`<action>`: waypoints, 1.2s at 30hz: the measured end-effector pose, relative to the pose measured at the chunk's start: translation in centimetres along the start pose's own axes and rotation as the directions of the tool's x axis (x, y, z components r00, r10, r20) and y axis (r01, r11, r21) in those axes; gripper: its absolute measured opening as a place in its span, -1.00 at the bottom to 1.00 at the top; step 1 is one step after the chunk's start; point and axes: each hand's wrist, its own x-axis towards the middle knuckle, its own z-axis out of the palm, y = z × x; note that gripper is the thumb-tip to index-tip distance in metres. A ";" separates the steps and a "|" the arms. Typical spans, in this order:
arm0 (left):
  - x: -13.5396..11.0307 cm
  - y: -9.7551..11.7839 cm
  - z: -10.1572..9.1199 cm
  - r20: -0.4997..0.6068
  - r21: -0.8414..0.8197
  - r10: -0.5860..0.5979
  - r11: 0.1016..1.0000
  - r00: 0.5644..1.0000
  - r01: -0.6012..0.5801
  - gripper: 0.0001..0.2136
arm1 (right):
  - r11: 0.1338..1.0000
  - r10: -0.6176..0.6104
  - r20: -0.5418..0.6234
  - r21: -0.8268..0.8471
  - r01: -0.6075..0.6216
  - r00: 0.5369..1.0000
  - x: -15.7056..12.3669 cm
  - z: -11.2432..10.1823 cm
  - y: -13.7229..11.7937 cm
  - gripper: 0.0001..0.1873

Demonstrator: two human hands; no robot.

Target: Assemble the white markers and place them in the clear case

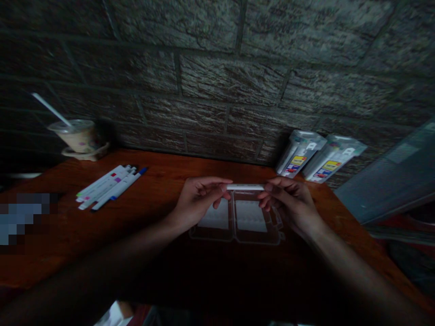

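Note:
A white marker (245, 186) is held level between my two hands, one end in each. My left hand (200, 197) pinches its left end between thumb and fingers. At the other end, the thumb and fingers of my right hand (292, 201) close on it. Just below lies a clear plastic case (234, 237), opened flat on the table, with a white panel in each half. My hands cover parts of its upper and side edges. To the left, several white markers (112, 185) with coloured ends lie side by side in a group.
The brown wooden table (163, 181) meets a stone-block wall (210, 90). Two clear cases with labels, a left one (299, 154) and a right one (335, 158), stand upright at the back right. A lidded drink cup (78, 136) with a straw sits in a holder at the back left.

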 end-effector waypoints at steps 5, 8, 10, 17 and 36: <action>-0.2 0.2 0.2 0.032 0.044 -0.019 0.999 0.999 0.017 -0.80 | 0.995 -0.053 0.021 -0.083 0.055 0.998 -0.1 0.4 0.1 -0.81; -0.2 0.1 0.3 0.066 0.059 -0.027 0.998 0.997 0.023 -0.81 | 0.980 -0.068 0.038 -0.186 0.074 0.997 -0.3 0.7 0.1 -0.83; -0.2 0.0 0.4 0.082 0.081 -0.034 0.996 0.996 0.027 -0.82 | 0.962 -0.071 0.046 -0.262 0.080 0.996 -0.5 0.9 -0.1 -0.84; -0.7 -0.4 0.6 0.155 0.246 0.012 0.968 0.988 -0.050 -0.83 | 0.837 -0.239 0.070 -0.491 0.242 0.968 -1.3 1.4 0.2 -0.93; -1.8 -0.3 0.7 0.310 0.368 0.128 0.898 0.942 -0.243 -0.78 | 0.636 -0.364 0.177 -0.670 0.383 0.915 -1.7 1.2 0.8 -0.79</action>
